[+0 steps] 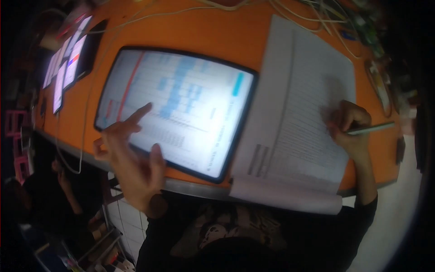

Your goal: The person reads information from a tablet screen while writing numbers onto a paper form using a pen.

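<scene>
A large tablet [181,72] lies on the orange table, its screen lit with a blue-and-white table-like page and a red line. Over its lower left part is my left hand [136,158], index finger stretched toward the screen; whether the fingertip touches the glass I cannot tell. To the right of the tablet lies a big open notebook [299,99] with dense handwritten lines, its near edge curling over the table's edge. My right hand [351,122] rests by the notebook's right side, fingers closed around a light green pen [374,128].
Several lit phones [68,63] stand at the left end of the orange table [217,27]. White cables [317,13] run across the back. Another person's hand [63,177] shows at lower left. A rack [99,235] with items stands below the table, near pink stools [17,124].
</scene>
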Demonstrator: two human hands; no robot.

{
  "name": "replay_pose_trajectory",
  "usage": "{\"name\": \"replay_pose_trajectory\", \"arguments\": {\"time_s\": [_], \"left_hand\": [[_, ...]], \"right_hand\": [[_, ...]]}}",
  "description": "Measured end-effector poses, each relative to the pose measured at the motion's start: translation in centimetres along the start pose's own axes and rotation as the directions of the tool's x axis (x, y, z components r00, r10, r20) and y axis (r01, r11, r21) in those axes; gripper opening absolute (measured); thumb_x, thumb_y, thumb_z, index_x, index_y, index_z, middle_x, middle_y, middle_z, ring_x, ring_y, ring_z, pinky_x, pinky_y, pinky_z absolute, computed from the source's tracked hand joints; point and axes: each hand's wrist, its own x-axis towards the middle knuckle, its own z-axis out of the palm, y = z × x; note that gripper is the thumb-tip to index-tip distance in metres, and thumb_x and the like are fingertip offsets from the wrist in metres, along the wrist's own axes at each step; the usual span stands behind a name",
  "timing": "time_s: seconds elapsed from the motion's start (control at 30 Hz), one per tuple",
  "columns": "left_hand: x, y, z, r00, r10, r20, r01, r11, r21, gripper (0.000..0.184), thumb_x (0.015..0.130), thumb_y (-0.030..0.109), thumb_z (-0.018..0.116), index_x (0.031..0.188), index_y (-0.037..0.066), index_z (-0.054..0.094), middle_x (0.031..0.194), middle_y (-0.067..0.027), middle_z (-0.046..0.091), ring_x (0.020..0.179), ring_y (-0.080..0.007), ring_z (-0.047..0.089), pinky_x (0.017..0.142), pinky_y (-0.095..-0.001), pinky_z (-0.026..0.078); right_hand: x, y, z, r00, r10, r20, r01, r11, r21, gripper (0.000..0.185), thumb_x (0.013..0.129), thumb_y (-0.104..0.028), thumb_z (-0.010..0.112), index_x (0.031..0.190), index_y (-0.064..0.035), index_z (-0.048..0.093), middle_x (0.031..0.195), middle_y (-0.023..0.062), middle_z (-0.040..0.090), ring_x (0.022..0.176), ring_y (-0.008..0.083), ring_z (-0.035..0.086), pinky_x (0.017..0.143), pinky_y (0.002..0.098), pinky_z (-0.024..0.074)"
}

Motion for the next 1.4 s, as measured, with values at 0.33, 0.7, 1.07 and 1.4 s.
{"name": "replay_pose_trajectory", "arguments": {"time_s": [0.33, 0.7, 1.07, 1.4], "left_hand": [[-0.2, 0.5, -0.3, 0.993, -0.030, 0.115, 0.025, 0.999, 0.048, 0.026, 0.080, 0.022, 0.048, 0.100, 0.009, 0.036, 0.114, -0.0189, 0.060, 0.108, -0.0234, 0.051, 0.097, -0.0423, 0.029], [-0.5, 0.0, -0.4, 0.994, -0.032, 0.109, 0.020, 0.994, 0.107, 0.025, 0.084, 0.026, 0.046, 0.102, 0.009, 0.039, 0.120, -0.0129, 0.058, 0.101, -0.0195, 0.049, 0.095, -0.0388, 0.031], [-0.6, -0.2, -0.3, 0.993, -0.035, 0.110, 0.019, 0.990, 0.140, 0.028, 0.085, 0.028, 0.047, 0.105, 0.010, 0.040, 0.122, -0.0108, 0.058, 0.096, -0.0177, 0.045, 0.092, -0.0353, 0.032], [-0.7, -0.2, -0.3, 0.996, -0.013, 0.092, 0.000, 0.990, 0.143, 0.029, 0.087, 0.032, 0.045, 0.105, 0.011, 0.041, 0.121, -0.0094, 0.058, 0.094, -0.0169, 0.043, 0.091, -0.0343, 0.032]], "right_hand": [[-0.1, -0.5, -0.6, 0.999, 0.020, 0.051, -0.019, 1.000, -0.023, 0.039, 0.064, 0.005, 0.070, 0.052, -0.0085, 0.036, 0.052, -0.0021, 0.046, 0.048, 0.0037, 0.043, 0.045, 0.0186, 0.0315], [0.0, -0.3, -0.5, 0.996, -0.049, 0.072, 0.050, 0.999, -0.007, 0.038, 0.064, 0.004, 0.071, 0.050, -0.0061, 0.036, 0.051, -0.0012, 0.045, 0.047, 0.0049, 0.040, 0.045, 0.0208, 0.0301], [0.2, -0.6, -0.4, 0.997, -0.033, 0.066, 0.035, 0.999, -0.026, 0.037, 0.064, 0.005, 0.068, 0.051, -0.0046, 0.036, 0.051, -0.0002, 0.044, 0.048, 0.0058, 0.041, 0.045, 0.0216, 0.0312], [0.0, -0.4, -0.4, 0.996, -0.074, 0.057, 0.076, 0.996, -0.036, 0.036, 0.064, 0.006, 0.067, 0.052, -0.0042, 0.035, 0.051, 0.0000, 0.042, 0.048, 0.0058, 0.040, 0.045, 0.0213, 0.0305]]}}
